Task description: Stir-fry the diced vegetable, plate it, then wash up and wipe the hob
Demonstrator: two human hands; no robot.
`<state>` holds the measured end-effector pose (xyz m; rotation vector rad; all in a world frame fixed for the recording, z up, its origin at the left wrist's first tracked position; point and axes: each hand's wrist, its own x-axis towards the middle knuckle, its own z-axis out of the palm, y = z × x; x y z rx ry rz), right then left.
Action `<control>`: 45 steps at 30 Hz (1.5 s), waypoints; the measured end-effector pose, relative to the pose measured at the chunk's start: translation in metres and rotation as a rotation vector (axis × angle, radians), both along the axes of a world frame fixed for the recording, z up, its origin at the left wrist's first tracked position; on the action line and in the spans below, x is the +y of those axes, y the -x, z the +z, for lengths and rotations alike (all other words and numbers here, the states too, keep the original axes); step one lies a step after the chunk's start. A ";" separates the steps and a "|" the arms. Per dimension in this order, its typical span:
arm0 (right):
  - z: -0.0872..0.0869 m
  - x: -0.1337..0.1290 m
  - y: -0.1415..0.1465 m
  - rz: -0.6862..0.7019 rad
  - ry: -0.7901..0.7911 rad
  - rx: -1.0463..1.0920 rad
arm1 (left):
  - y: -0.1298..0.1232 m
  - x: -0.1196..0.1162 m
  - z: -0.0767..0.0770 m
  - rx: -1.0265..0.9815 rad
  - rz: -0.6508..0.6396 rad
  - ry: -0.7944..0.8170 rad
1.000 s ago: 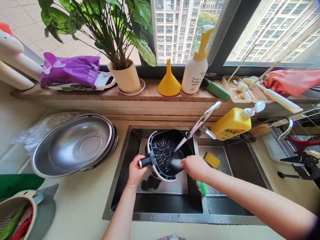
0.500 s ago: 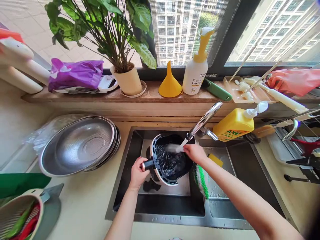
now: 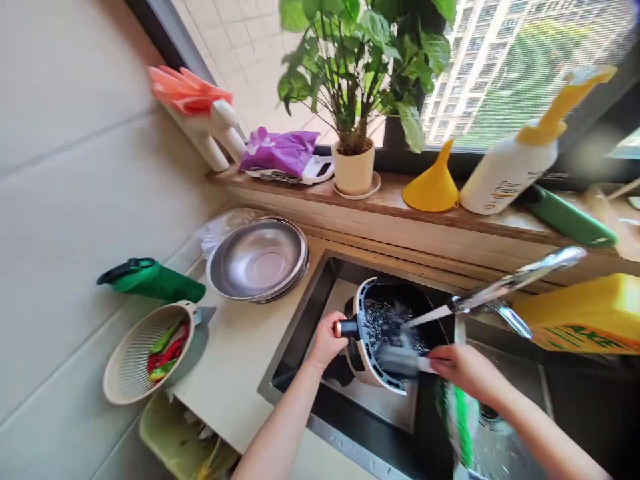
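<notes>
My left hand (image 3: 327,341) is closed round the black handle of a white-rimmed black basket (image 3: 361,313) over the left sink basin. Water runs from the chrome faucet (image 3: 515,283) into the basket, where the water looks stirred and bubbly. In my right hand (image 3: 463,370) is the pale handle of a brush (image 3: 400,360), its blurred grey head at the basket's near right side. A green and white scrubbing cloth (image 3: 463,427) hangs over the divider, just below my right hand.
Left of the sink are stacked metal bowls (image 3: 257,260), a colander (image 3: 125,360) with peppers and a green bag (image 3: 160,280). A yellow bottle (image 3: 590,313) stands behind the right basin. The sill holds a potted plant (image 3: 354,170), yellow funnel (image 3: 433,187) and pump bottle (image 3: 510,167).
The view has swung left, showing more of the wall and colander. Within the basket, the brush has moved from beside the water stream to the near right side.
</notes>
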<state>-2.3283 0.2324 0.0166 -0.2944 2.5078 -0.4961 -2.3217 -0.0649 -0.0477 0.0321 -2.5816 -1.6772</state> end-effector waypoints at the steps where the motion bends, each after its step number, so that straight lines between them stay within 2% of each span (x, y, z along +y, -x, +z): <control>1: 0.005 -0.009 0.003 0.072 0.092 -0.005 | -0.002 0.000 -0.001 -0.010 -0.009 -0.017; 3: 0.013 -0.023 0.020 0.065 0.096 0.059 | -0.004 0.002 -0.002 -0.026 -0.039 -0.040; 5: 0.017 -0.021 0.042 -0.083 -0.086 0.174 | -0.005 0.004 -0.002 -0.032 -0.064 -0.045; 7: 0.019 -0.006 0.050 -0.190 -0.271 0.242 | -0.004 0.004 -0.001 -0.031 -0.070 -0.037; 9: 0.022 0.006 0.036 -0.163 -0.395 0.223 | -0.003 0.003 -0.001 -0.028 -0.056 -0.022; 11: 0.024 -0.001 0.007 -0.035 -0.447 0.137 | -0.002 0.003 -0.002 -0.025 -0.044 -0.002; 13: 0.026 -0.026 -0.017 0.123 -0.376 0.060 | 0.000 0.005 -0.003 -0.023 -0.042 0.022; 15: 0.027 -0.054 -0.018 0.222 -0.181 0.060 | 0.000 0.008 -0.004 -0.018 -0.053 0.049; 17: 0.027 -0.066 0.002 0.165 -0.039 0.104 | -0.001 0.010 -0.003 -0.010 -0.074 0.076; 18: 0.026 -0.061 0.017 0.081 -0.018 0.132 | -0.001 0.010 -0.002 -0.006 -0.085 0.088; 20: 0.022 -0.032 0.039 -0.115 -0.059 0.190 | -0.002 0.008 -0.002 0.000 -0.100 0.108; 22: 0.017 0.005 0.041 -0.238 -0.156 0.220 | -0.002 0.006 -0.002 0.005 -0.095 0.119; 24: 0.013 0.030 0.018 -0.260 -0.274 0.206 | 0.000 0.005 -0.002 0.010 -0.077 0.124; 25: 0.011 0.031 0.001 -0.231 -0.342 0.178 | 0.001 0.006 -0.002 0.012 -0.068 0.126; 27: 0.010 0.014 -0.035 -0.098 -0.397 0.061 | 0.004 0.010 -0.002 0.014 -0.065 0.131; 30: 0.020 -0.030 -0.059 0.074 -0.203 0.021 | 0.006 0.018 0.001 0.015 -0.091 0.148; 32: 0.035 -0.038 -0.050 0.049 -0.164 0.037 | 0.005 0.020 0.004 0.014 -0.102 0.160; 34: 0.050 -0.017 -0.031 -0.047 -0.259 0.116 | 0.002 0.018 0.007 0.012 -0.097 0.166; 37: 0.056 0.044 -0.009 -0.123 -0.406 0.382 | -0.004 0.010 0.009 0.009 -0.074 0.166; 39: 0.043 0.079 -0.005 -0.127 -0.405 0.543 | -0.009 0.005 0.009 0.010 -0.054 0.166; 41: 0.021 0.100 -0.008 -0.132 -0.357 0.631 | -0.014 0.002 0.010 0.013 -0.039 0.172; 43: -0.001 0.108 -0.015 -0.155 -0.320 0.654 | -0.018 0.000 0.012 0.018 -0.030 0.185; 45: -0.013 0.108 -0.024 -0.189 -0.316 0.654 | -0.022 -0.002 0.015 0.026 -0.027 0.205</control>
